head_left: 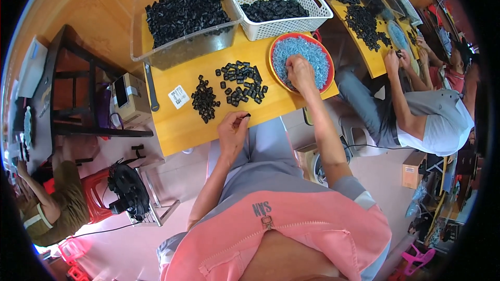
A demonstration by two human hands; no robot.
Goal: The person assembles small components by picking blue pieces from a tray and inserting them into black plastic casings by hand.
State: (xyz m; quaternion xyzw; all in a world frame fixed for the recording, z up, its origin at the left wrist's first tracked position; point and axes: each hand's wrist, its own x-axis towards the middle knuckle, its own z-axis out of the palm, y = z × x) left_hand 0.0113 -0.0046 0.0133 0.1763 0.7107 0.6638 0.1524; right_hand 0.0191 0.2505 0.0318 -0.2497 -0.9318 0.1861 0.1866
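My left hand (233, 134) is at the table's front edge, thumb and fingertips pinched on a small black plastic part (247, 116). My right hand (301, 74) reaches into a red-and-yellow round bowl (272, 65) filled with small clear bluish plastic pieces (312, 50). Its fingers are bunched together over the pieces; whatever they grip is hidden. Ahead of my left hand lie a heap of small black parts (204, 100) and, to its right, a spread of thicker black cylindrical parts (240, 78).
A clear bin (156, 58) and a white perforated basket (281, 27), both holding black parts, stand at the table's back. A white printed label (178, 97) and a black strap-like tool (151, 88) lie at left. Another person (416, 109) works at a table on the right.
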